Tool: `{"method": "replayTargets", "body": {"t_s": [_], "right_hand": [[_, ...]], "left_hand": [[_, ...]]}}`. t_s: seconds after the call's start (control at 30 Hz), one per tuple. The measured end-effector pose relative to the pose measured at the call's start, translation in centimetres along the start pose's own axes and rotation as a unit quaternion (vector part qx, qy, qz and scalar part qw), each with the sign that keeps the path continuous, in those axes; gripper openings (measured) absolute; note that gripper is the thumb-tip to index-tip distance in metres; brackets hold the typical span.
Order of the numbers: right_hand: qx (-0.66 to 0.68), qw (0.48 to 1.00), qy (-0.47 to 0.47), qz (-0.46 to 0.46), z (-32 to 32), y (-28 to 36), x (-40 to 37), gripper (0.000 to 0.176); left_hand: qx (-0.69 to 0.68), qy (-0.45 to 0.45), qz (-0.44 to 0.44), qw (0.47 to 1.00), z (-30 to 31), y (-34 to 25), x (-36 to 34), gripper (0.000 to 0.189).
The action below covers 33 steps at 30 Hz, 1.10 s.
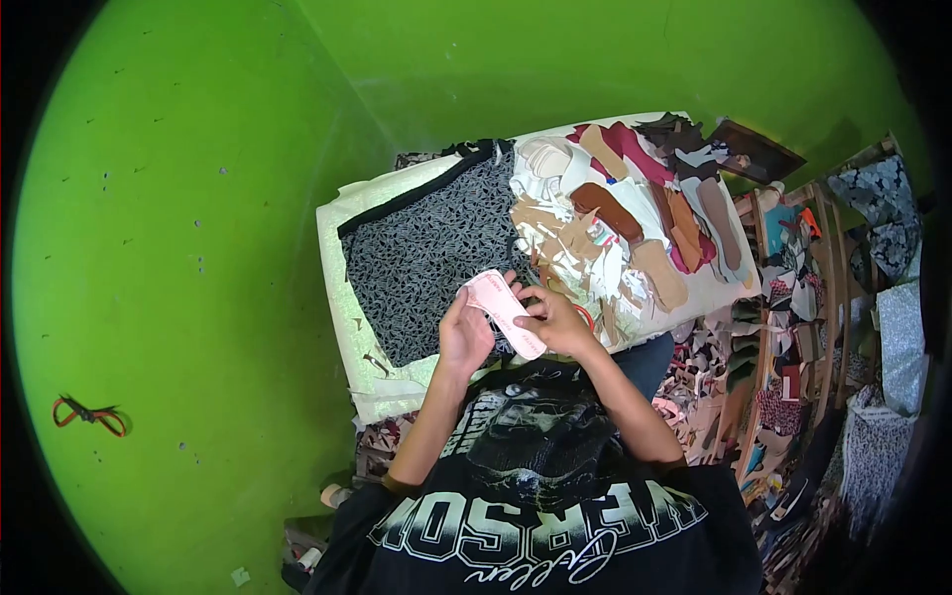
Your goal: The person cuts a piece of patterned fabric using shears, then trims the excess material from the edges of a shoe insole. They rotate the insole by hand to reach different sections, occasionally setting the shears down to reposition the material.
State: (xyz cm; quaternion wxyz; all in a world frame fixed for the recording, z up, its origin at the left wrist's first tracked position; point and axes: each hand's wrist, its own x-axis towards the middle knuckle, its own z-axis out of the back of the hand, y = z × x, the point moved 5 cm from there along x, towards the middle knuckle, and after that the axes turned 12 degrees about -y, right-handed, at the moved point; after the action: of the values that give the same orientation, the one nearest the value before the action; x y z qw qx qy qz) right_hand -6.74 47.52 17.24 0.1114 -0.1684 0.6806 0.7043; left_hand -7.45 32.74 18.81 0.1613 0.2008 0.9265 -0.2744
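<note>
A pale pink insole-shaped piece [511, 325] with red print is held between my two hands, above the near edge of the table. My left hand [466, 335] supports its far end and left side, the fingers curled up around it. My right hand [557, 325] pinches its right edge, thumb on the printed face. Beside the right hand an orange-red loop [586, 317] shows, partly hidden by the fingers. Under and beyond the hands lies a black-and-grey patterned cloth [426, 258] with a black border.
White and tan scraps [585, 253] are heaped on the right of the covered table [372, 405], among brown sole-shaped pieces [607, 211] and a tan one [658, 276]. Wooden shelving [833, 297] stuffed with material stands at right. Green walls [218, 248] close off the left and back.
</note>
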Motion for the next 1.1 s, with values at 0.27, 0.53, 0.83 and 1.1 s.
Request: {"method": "replayTargets", "body": {"t_s": [0.27, 0.53, 0.83, 1.1], "right_hand": [[0.052, 0.996, 0.032, 0.057, 1.3, -0.5, -0.3, 0.029], [0.001, 0.989, -0.119, 0.086, 3.7, -2.6, 1.2, 0.048], [-0.005, 0.997, 0.011, 0.074, 0.5, -1.7, -2.4, 0.025], [-0.003, 0.998, -0.067, 0.02, 6.0, -3.7, -4.9, 0.014]], "left_hand": [[-0.026, -0.032, -0.032, 0.999, 1.0, -1.3, -1.1, 0.052], [-0.059, -0.032, -0.049, 0.997, 1.1, -3.1, -3.3, 0.049], [-0.059, -0.06, -0.039, 0.996, -1.4, -1.6, -3.4, 0.049], [0.411, -0.206, -0.156, 0.874, 3.0, -1.2, 0.4, 0.018]]}}
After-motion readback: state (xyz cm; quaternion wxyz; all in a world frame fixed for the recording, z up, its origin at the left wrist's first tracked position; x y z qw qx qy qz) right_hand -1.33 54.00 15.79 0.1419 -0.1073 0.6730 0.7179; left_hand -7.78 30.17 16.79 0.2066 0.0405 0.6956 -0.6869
